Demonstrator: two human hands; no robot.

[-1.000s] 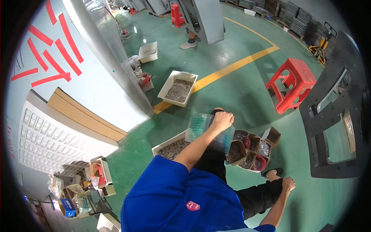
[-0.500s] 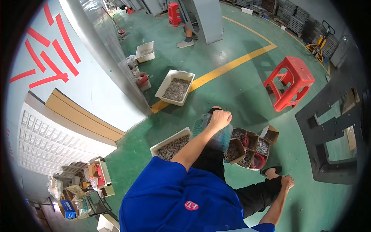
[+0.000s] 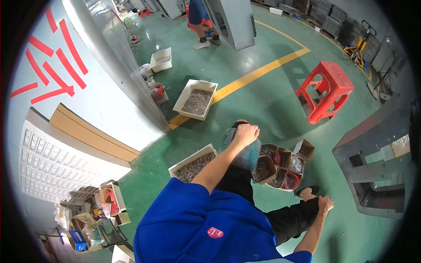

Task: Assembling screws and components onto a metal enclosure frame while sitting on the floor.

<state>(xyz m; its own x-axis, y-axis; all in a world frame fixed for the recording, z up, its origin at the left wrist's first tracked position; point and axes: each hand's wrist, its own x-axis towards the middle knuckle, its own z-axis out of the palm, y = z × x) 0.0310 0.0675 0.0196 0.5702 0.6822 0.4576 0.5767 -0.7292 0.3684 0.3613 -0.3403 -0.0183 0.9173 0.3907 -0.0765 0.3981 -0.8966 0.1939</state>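
My left hand [image 3: 246,134] is closed above the upper edge of a translucent green plastic piece with a grid-like look [image 3: 248,157]. That piece lies over my black-trousered left leg, partly hidden by my forearm. Whether the fingers hold its edge or something small, I cannot make out. My right hand [image 3: 326,204] has its fingers curled at the knee of my right trouser leg [image 3: 293,224]; what they grip, if anything, is hidden. Cardboard boxes of small metal parts [image 3: 264,170] stand between my legs. Beside my left leg is a white bin of small parts [image 3: 193,165].
A red stool [image 3: 328,90] stands ahead right. A grey metal frame with cutouts [image 3: 372,166] is close on the right. Another white bin [image 3: 195,98] sits ahead near a yellow floor line [image 3: 258,72]. A white panel [image 3: 109,87] borders the left. Farther off, another person's legs [image 3: 204,33] show.
Both my hands keep nearly the same place and closed shape. The grey frame at the right has turned and shifted lower. More of the other person's legs now shows. The view has tilted slightly.
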